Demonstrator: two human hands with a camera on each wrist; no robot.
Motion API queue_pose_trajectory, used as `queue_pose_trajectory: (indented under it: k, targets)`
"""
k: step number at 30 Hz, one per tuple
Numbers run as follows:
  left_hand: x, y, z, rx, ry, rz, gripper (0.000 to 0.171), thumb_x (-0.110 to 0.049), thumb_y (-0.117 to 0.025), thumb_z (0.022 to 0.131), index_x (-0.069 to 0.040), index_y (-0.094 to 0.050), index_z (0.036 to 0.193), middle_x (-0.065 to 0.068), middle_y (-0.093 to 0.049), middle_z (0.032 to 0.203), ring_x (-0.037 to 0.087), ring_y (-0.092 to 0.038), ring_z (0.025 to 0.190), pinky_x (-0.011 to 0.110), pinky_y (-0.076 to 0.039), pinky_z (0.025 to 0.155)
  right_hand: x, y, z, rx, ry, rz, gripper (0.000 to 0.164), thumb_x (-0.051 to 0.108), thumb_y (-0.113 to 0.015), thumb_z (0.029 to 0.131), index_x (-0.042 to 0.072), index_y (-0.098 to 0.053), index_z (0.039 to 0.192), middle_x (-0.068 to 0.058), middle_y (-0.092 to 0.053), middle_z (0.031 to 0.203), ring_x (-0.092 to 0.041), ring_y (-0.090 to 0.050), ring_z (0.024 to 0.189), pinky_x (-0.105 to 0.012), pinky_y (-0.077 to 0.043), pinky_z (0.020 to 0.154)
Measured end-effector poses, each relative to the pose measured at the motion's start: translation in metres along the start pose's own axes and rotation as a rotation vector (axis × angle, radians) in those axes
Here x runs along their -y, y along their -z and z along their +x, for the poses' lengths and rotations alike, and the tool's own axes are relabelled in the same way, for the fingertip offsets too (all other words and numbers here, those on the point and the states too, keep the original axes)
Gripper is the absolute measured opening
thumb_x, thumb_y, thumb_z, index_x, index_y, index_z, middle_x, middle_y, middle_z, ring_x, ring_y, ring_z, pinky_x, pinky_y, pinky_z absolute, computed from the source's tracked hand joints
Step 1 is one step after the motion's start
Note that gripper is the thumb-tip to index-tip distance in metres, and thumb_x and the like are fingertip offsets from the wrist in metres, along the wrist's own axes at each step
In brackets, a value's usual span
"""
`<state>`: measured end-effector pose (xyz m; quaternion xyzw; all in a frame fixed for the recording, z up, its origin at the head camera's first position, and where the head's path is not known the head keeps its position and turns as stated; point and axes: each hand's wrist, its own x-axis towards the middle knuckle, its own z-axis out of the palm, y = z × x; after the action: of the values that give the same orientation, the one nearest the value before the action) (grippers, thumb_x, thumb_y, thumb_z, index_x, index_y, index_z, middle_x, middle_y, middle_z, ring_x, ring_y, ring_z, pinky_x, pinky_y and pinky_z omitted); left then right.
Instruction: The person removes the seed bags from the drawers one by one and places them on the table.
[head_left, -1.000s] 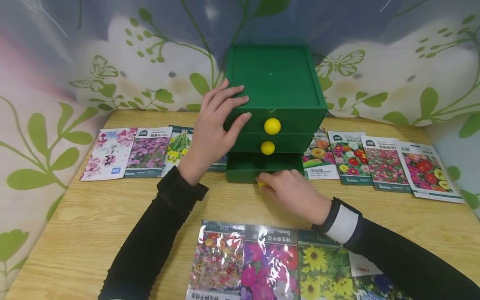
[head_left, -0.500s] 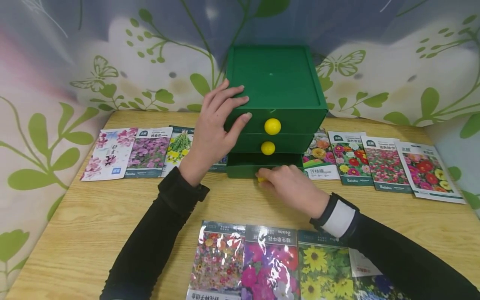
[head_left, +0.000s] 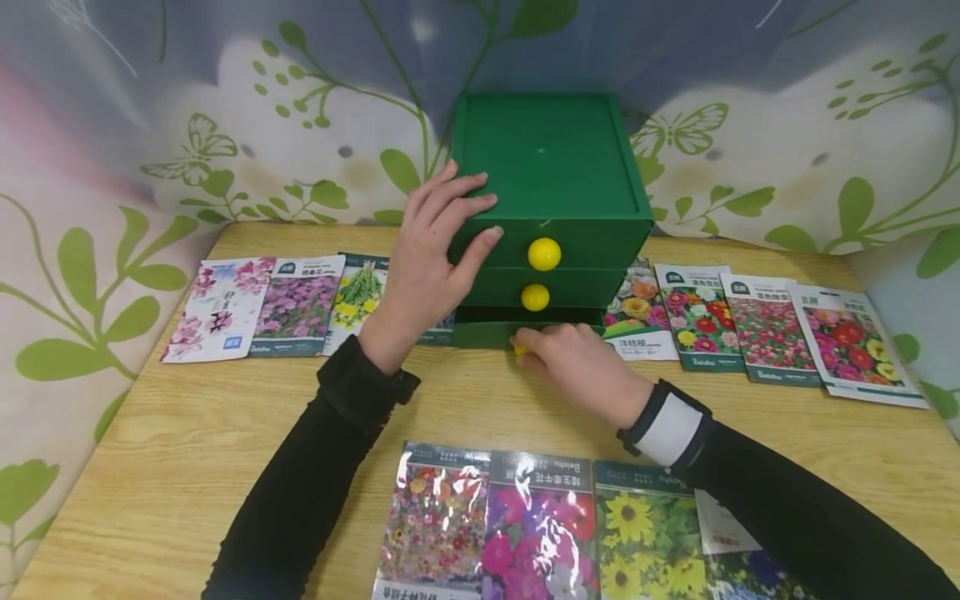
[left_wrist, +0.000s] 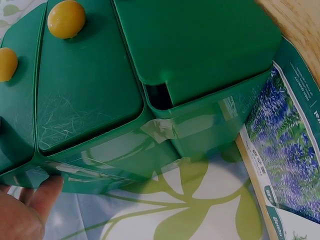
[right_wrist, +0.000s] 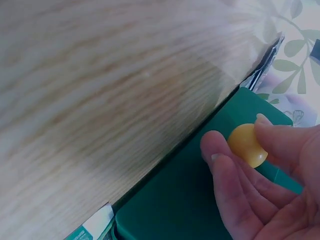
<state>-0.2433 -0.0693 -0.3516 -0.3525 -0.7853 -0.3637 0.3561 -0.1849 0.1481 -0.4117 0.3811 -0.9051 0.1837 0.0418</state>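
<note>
A green drawer cabinet [head_left: 555, 158] stands against the patterned wall, with yellow knobs on its fronts. My left hand [head_left: 427, 258] rests on its top left front corner, fingers spread over the edge and thumb on the top drawer's front. With thumb and fingers, my right hand [head_left: 581, 362] pinches the round yellow knob [right_wrist: 246, 145] of the bottom drawer [head_left: 483, 335]. That drawer sticks out a little, a dark slot showing above its front. Both drawers above are flush, with their knobs [head_left: 544, 254] untouched. In the left wrist view, fingertips [left_wrist: 47, 195] touch the cabinet's side.
Flower seed packets [head_left: 292, 306] lie on the wooden table [head_left: 225, 458] left of the cabinet, and several more packets [head_left: 772, 325] to its right. Nearer me is a row of glossy packets [head_left: 540, 525], partly under my right sleeve. The wall [head_left: 300, 100] rises directly behind.
The bottom drawer has slid inward, away from me, and the gap above it has narrowed. My right hand has moved forward with its knob. The left hand stays in place.
</note>
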Motion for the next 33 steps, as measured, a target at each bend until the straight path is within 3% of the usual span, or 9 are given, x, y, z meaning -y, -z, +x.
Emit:
queue_pose_trajectory:
  k: [7,18,27,33]
  targets:
    - [-0.001,-0.002,0.002,-0.006,0.0,-0.02,0.028,-0.013,-0.07,0.095,-0.002,-0.067,0.12,0.016,-0.057,0.136,0.031,-0.035,0.142,0.039,-0.021,0.118,-0.005,-0.001,0.004,-0.006,-0.032,-0.01,0.013,0.012,-0.074,0.091,0.007,-0.069,0.102,0.0,-0.06,0.071,-0.014,-0.06,0.06,-0.023,-0.047,0.053]
    - [-0.001,-0.004,0.004,-0.013,-0.01,-0.025,0.028,-0.015,-0.068,0.096,-0.001,-0.067,0.12,0.017,-0.057,0.135,0.032,-0.035,0.142,0.039,-0.021,0.118,-0.01,0.001,0.008,-0.002,-0.057,-0.02,0.012,0.012,-0.071,0.093,0.007,-0.069,0.105,-0.004,-0.065,0.082,-0.016,-0.066,0.068,-0.031,-0.056,0.064]
    - [-0.004,0.004,-0.001,-0.006,0.027,-0.017,0.029,-0.013,-0.069,0.095,-0.001,-0.066,0.121,0.016,-0.057,0.136,0.031,-0.034,0.143,0.039,-0.02,0.118,-0.006,-0.003,0.013,0.016,-0.057,0.004,0.015,0.012,-0.072,0.092,0.007,-0.069,0.106,-0.004,-0.068,0.088,-0.019,-0.071,0.081,-0.034,-0.058,0.072]
    - [-0.006,0.01,0.001,0.032,0.035,-0.003,0.034,-0.015,-0.067,0.097,-0.002,-0.063,0.127,0.016,-0.049,0.146,0.028,-0.03,0.146,0.039,-0.02,0.118,-0.007,-0.005,0.012,-0.018,-0.033,-0.021,0.017,0.012,-0.072,0.093,0.007,-0.068,0.109,-0.005,-0.067,0.087,-0.018,-0.068,0.074,-0.034,-0.058,0.07]
